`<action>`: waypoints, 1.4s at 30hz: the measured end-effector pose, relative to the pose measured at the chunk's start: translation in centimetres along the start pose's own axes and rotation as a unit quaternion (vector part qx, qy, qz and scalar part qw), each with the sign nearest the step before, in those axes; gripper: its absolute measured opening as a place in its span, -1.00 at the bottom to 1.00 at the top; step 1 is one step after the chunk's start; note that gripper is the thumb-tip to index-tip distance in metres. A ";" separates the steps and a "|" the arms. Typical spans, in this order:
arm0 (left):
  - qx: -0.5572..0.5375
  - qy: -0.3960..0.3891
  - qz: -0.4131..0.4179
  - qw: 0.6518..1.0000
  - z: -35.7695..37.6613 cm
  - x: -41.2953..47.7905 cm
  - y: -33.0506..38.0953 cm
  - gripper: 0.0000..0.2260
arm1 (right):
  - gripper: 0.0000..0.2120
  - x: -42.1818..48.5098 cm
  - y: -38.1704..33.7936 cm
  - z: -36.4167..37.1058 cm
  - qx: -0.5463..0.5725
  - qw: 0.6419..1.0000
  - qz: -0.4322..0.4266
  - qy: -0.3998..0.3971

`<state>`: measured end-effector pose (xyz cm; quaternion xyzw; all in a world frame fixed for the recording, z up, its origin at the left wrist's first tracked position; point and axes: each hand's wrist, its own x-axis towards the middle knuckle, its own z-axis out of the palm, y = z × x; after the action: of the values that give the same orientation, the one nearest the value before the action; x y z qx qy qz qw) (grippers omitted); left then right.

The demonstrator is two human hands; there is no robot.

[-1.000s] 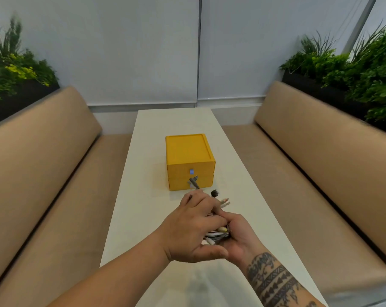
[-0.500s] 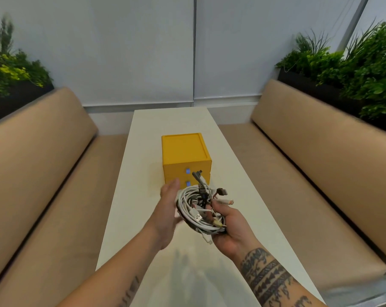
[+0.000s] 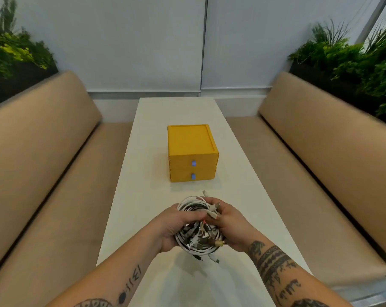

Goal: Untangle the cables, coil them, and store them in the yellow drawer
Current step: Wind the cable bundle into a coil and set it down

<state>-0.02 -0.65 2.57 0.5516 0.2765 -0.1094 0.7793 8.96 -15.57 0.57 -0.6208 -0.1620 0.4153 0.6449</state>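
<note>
A tangled bundle of white and dark cables (image 3: 197, 237) hangs between both hands above the near part of the white table (image 3: 143, 196). My left hand (image 3: 173, 227) grips its left side, fingers curled over the top loops. My right hand (image 3: 230, 227) grips the right side, where several plugs stick out. A few loose ends dangle below. The yellow drawer box (image 3: 192, 151) stands on the table beyond the hands, with two drawers, both closed, each with a small blue pull.
Tan padded benches run along both sides of the table, the left bench (image 3: 43, 173) and the right bench (image 3: 320, 169). Planters with green plants (image 3: 353, 58) stand behind the backrests. A pale wall closes the far end.
The bundle was held mostly in my right hand near the box. Now both hands grip it, lower and closer to me, and the box front shows in full.
</note>
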 end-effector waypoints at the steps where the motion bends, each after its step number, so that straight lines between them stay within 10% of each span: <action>1: 0.011 0.025 0.014 1.000 -0.1 0.4 -0.3 -0.66 | -0.55 0.2 0.1 -0.1 0.013 1.000 0.005 -0.004; 7: 0.009 0.122 0.045 0.991 -0.4 3.3 -2.7 -0.51 | -0.64 1.6 0.4 -0.4 0.173 0.979 0.091 0.065; 13: 0.017 0.167 0.029 0.985 -0.9 6.0 -4.8 -0.56 | -0.42 4.0 2.4 -0.1 -0.209 0.963 0.088 0.143; 17: 0.048 0.184 0.012 0.982 -1.8 8.1 -5.9 -0.40 | -0.04 5.8 4.0 -0.9 -0.154 0.970 0.167 0.090; 24: 0.129 0.207 0.026 0.969 -2.1 10.2 -6.7 -0.42 | -0.54 7.5 6.3 -1.8 -0.336 0.933 0.051 0.120; 34: 0.278 0.188 0.134 0.932 -3.8 10.5 -7.5 -0.69 | -0.62 8.3 8.5 -2.9 -0.447 0.864 0.052 0.227; 42: 0.206 0.224 0.157 0.940 -4.3 9.3 -8.7 -0.65 | -0.45 8.1 7.5 -4.0 -0.293 0.929 0.069 0.216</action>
<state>2.14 1.37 -10.59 0.7468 0.3251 0.0860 0.5738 14.28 -13.11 -9.66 -0.8662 -0.0905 0.2489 0.4238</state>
